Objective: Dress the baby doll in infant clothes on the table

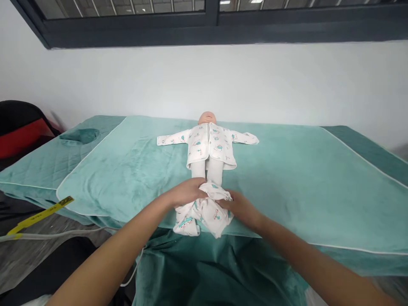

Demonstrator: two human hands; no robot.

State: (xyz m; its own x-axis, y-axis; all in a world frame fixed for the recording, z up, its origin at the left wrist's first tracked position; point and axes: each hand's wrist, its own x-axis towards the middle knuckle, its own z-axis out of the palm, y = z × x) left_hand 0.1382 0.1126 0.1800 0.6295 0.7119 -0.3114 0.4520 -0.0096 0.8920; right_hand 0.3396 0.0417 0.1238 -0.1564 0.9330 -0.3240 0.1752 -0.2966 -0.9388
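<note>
A baby doll [208, 144] lies on its back on a teal blanket [287, 178], head toward the wall. It wears a white printed jacket with the sleeves spread out, and its white legs are bare below the hem. At its feet, a pair of matching white printed trousers [202, 210] is bunched up. My left hand [186, 192] grips the trousers' upper left edge. From the right side, my right hand [240, 207] grips the same cloth. Both hands are closed on the fabric.
The blanket covers a padded teal table [41, 163] set against a white wall [287, 80] under a dark window frame. A black and red object [19, 131] stands at the far left. A yellow strap [41, 214] hangs off the table's left front.
</note>
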